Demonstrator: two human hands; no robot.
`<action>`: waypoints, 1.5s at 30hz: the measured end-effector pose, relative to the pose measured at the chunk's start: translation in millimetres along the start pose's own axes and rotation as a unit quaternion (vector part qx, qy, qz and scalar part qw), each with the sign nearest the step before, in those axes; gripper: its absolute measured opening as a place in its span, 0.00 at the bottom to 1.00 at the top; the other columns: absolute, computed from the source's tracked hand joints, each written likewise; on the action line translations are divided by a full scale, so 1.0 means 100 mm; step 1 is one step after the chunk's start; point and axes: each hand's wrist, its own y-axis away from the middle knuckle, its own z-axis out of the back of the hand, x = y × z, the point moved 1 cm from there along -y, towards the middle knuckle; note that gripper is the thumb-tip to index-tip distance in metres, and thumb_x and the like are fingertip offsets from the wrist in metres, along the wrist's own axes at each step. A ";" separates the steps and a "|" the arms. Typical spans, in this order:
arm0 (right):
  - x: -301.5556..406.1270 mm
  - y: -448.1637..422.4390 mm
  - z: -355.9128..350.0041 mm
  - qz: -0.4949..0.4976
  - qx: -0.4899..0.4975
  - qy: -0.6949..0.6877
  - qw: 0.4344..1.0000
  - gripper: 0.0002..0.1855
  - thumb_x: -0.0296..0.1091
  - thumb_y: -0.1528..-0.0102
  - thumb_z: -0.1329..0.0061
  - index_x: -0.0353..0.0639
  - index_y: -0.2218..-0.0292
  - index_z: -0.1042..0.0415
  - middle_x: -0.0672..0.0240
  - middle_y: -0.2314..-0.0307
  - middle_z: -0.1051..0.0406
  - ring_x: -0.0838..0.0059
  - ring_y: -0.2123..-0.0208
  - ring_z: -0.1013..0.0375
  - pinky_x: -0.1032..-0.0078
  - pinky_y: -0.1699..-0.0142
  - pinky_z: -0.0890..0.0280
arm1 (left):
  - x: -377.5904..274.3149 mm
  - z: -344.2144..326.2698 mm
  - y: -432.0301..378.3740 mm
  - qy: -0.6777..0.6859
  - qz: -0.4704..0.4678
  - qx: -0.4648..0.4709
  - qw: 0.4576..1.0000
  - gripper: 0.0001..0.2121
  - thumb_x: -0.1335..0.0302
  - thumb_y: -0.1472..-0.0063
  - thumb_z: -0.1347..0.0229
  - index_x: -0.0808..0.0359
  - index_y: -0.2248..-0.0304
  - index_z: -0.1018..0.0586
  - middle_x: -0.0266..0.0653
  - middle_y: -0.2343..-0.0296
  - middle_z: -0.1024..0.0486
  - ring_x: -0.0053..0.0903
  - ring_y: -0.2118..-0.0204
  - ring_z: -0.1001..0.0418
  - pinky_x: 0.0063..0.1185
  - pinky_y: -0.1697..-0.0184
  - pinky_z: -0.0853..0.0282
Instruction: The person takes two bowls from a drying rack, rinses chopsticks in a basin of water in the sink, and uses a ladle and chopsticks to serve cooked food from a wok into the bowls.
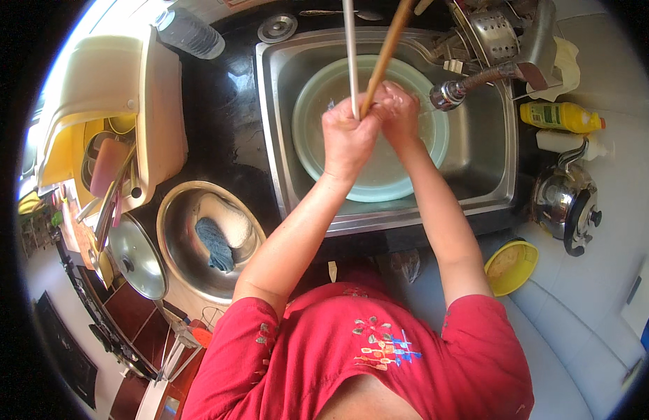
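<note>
My left hand [351, 136] is closed around a long white stick [351, 50] and a brown wooden stick [388, 50], which rise towards the top of the view. Pressed against it, my wet right hand [400, 113] has its fingers curled; what lies inside them is hidden. Both hands are above a pale green basin [299, 137] of cloudy water [379, 163], set in a stainless steel sink [474, 152]. The sticks' lower ends are hidden by my hands. To the right of them is the metal head of a flexible faucet [446, 96].
Left of the sink, a metal bowl [172, 247] holds a blue-grey cloth [214, 241] and a whitish cloth [232, 220]. A glass lid [140, 262] and a cream dish cabinet [164, 115] stand farther left. On the right are a yellow bottle [555, 116], a kettle [558, 191] and a yellow bowl [521, 273].
</note>
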 end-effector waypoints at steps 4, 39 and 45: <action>-0.33 0.11 0.05 -0.181 -0.055 0.011 0.982 0.20 0.45 0.48 0.57 0.37 0.82 0.35 0.58 0.87 0.36 0.60 0.85 0.36 0.67 0.77 0.43 | -0.20 0.07 -0.08 0.003 -0.016 -0.031 0.999 0.05 0.75 0.49 0.43 0.70 0.74 0.24 0.32 0.81 0.27 0.14 0.78 0.30 0.12 0.74 0.36; -1.49 -0.46 1.38 -0.478 -0.157 -0.327 0.800 0.11 0.40 0.45 0.59 0.43 0.73 0.35 0.71 0.82 0.36 0.79 0.83 0.38 0.78 0.77 0.38 | -0.25 0.73 0.38 0.020 0.040 -0.158 0.986 0.07 0.70 0.47 0.44 0.64 0.77 0.27 0.26 0.84 0.32 0.06 0.86 0.44 0.09 0.84 0.51; -0.62 0.09 1.34 -0.358 0.008 -0.600 0.716 0.13 0.41 0.48 0.56 0.44 0.63 0.34 0.69 0.66 0.32 0.76 0.65 0.33 0.75 0.62 0.37 | -0.47 0.98 0.54 0.062 0.019 -0.201 0.977 0.05 0.72 0.47 0.44 0.64 0.74 0.26 0.26 0.83 0.31 0.05 0.86 0.45 0.08 0.84 0.53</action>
